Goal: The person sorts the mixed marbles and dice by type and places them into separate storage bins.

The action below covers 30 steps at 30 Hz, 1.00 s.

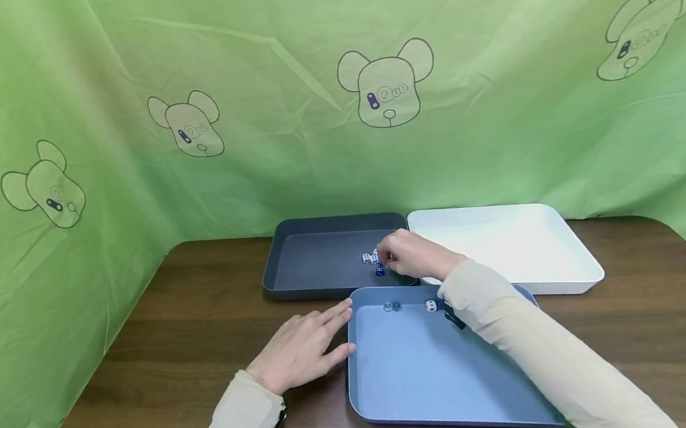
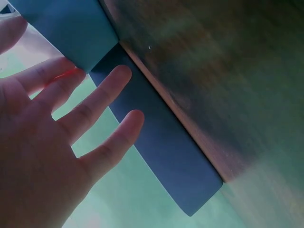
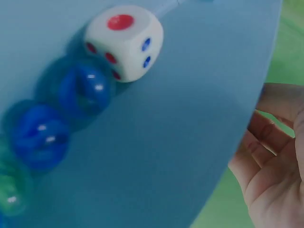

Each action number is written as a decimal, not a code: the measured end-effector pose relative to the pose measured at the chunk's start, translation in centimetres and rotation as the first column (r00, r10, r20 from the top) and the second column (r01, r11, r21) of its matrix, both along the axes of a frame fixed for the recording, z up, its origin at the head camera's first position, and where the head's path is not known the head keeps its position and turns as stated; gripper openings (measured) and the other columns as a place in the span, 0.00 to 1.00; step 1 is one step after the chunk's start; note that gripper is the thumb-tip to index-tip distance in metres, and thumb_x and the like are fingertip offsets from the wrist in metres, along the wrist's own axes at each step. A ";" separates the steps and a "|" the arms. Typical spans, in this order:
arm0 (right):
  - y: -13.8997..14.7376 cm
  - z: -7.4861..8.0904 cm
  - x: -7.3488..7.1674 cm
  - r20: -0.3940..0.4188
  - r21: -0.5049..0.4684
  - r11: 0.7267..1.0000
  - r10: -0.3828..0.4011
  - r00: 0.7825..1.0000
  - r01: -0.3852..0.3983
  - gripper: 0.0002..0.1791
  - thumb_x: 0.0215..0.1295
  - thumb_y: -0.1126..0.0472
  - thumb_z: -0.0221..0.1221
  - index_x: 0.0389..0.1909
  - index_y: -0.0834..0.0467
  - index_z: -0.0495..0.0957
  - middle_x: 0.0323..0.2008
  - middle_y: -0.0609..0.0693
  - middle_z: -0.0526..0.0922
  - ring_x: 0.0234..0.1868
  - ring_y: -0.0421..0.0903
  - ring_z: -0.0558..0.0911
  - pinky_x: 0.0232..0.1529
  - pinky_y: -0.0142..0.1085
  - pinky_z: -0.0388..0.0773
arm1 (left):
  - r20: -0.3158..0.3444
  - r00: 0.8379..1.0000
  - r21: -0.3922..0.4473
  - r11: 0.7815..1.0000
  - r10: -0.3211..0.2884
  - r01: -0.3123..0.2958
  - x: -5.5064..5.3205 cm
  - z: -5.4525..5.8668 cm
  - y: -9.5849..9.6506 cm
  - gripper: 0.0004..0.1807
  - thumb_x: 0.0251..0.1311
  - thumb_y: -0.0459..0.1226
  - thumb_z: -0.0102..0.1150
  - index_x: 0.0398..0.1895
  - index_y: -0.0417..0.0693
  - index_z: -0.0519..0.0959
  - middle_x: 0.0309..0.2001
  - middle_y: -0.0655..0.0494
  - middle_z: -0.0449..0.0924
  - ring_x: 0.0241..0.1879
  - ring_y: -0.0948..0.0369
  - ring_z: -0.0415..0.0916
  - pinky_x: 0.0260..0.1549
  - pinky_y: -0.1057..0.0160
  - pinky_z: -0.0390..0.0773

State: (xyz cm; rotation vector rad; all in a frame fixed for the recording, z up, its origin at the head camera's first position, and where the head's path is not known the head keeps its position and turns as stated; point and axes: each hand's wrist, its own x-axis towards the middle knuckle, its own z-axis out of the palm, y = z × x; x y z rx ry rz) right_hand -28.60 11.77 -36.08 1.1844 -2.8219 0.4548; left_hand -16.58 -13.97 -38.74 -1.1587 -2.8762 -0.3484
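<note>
My right hand [image 1: 413, 254] reaches over the right part of the dark grey tray [image 1: 298, 260], its fingers bent downward. Close to its fingertips lie several white dice [image 1: 367, 258] and a blue die [image 1: 380, 271]. Whether it pinches anything is hidden; in the right wrist view the blue tray's edge covers the fingertips. My left hand [image 1: 307, 347] has its fingers spread, with the tips at the left rim of the light blue tray [image 1: 436, 378]. Inside that tray, near its back, are a white die [image 3: 123, 42], blue marbles [image 3: 40, 137] and a green marble [image 3: 12, 190].
A white tray [image 1: 509, 245] stands at the back right, beside the dark grey one. All three trays sit on a brown wooden table [image 1: 163, 358]. Behind and to the sides hangs a green printed curtain [image 1: 288, 171]. My right forearm crosses above the blue tray.
</note>
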 end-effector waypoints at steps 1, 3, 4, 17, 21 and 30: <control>-0.2 0.0 -0.2 -0.006 0.009 1.000 -0.004 1.000 0.004 0.08 0.55 0.77 0.62 0.25 0.61 0.82 0.25 0.48 0.81 0.29 0.45 0.78 0.35 0.40 0.79 | 0.000 1.000 -0.001 1.000 0.000 0.000 0.0 0.0 0.0 0.31 0.75 0.51 0.52 0.72 0.42 0.71 0.74 0.52 0.65 0.62 0.50 0.76 0.56 0.46 0.76; -0.6 -0.1 -0.5 -0.019 0.022 1.000 -0.004 1.000 0.004 0.07 0.54 0.76 0.64 0.25 0.62 0.82 0.25 0.48 0.81 0.29 0.46 0.78 0.35 0.41 0.79 | 0.001 1.000 -0.001 1.000 0.001 -0.001 0.0 0.0 0.0 0.31 0.75 0.51 0.52 0.72 0.42 0.71 0.74 0.52 0.65 0.62 0.50 0.76 0.56 0.46 0.76; -0.9 -0.2 -0.7 -0.022 0.028 1.000 0.000 1.000 0.001 0.07 0.54 0.76 0.64 0.25 0.62 0.82 0.24 0.48 0.80 0.28 0.46 0.77 0.35 0.41 0.78 | 0.002 1.000 -0.001 1.000 0.000 0.000 -0.1 0.0 0.0 0.31 0.75 0.51 0.52 0.72 0.42 0.70 0.74 0.52 0.65 0.62 0.50 0.76 0.56 0.46 0.76; -2.9 -0.6 -1.0 -0.058 0.080 0.997 -0.005 0.998 0.010 0.04 0.58 0.74 0.65 0.30 0.62 0.84 0.28 0.53 0.83 0.33 0.49 0.82 0.39 0.43 0.81 | -0.013 1.000 -0.012 1.000 0.000 0.000 0.0 0.0 0.0 0.31 0.75 0.51 0.52 0.72 0.42 0.71 0.74 0.53 0.65 0.61 0.50 0.77 0.55 0.47 0.76; -3.2 -0.7 -1.0 -0.077 0.072 0.997 -0.024 0.997 0.030 0.05 0.58 0.74 0.65 0.33 0.63 0.84 0.28 0.52 0.83 0.33 0.49 0.82 0.38 0.44 0.81 | -0.017 1.000 -0.015 1.000 0.002 -0.002 0.0 -0.1 0.0 0.31 0.75 0.51 0.52 0.72 0.42 0.71 0.74 0.54 0.65 0.60 0.51 0.77 0.55 0.47 0.77; -1.9 0.2 -0.4 -0.084 0.046 0.998 -0.033 0.996 0.036 0.05 0.57 0.74 0.67 0.33 0.63 0.84 0.32 0.53 0.85 0.35 0.51 0.84 0.40 0.43 0.83 | -0.003 1.000 -0.016 1.000 0.006 -0.006 -0.1 0.0 -0.1 0.31 0.75 0.51 0.52 0.72 0.42 0.71 0.75 0.53 0.65 0.61 0.51 0.76 0.56 0.47 0.76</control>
